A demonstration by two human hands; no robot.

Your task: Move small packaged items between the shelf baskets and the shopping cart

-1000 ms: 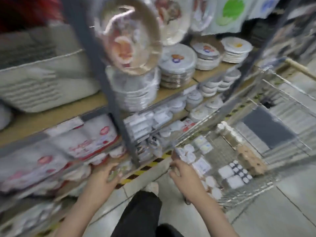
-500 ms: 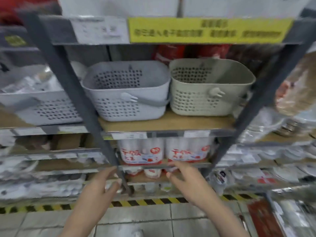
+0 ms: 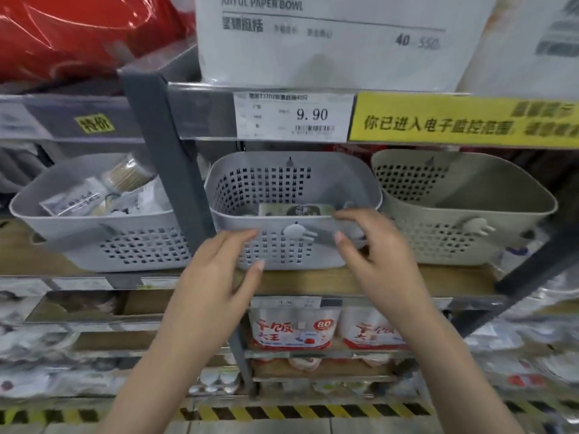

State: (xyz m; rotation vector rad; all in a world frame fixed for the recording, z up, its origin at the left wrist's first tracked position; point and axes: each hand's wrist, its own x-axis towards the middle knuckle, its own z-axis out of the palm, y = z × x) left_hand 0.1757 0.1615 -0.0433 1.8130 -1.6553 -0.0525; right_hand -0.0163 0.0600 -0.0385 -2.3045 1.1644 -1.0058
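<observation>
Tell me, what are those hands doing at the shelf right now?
Left hand open, right hand open, both empty at the middle grey basket. One flat packet inside it. Dark shelf post stands just left.

Three perforated plastic baskets stand in a row on the wooden shelf: two grey, the left grey basket [image 3: 94, 242] and the middle grey basket [image 3: 294, 195], and one beige basket [image 3: 463, 214]. One flat packet [image 3: 297, 210] shows inside the middle one; the packets heaped in the left one are too jumbled to count. Two bare hands are raised, the left hand [image 3: 216, 270] and the right hand [image 3: 376, 258]. One white price tag [image 3: 294, 117] reads 9.90, beside one yellow notice strip [image 3: 463, 122]. Two red-and-white cup packs [image 3: 294, 327] show below.
</observation>
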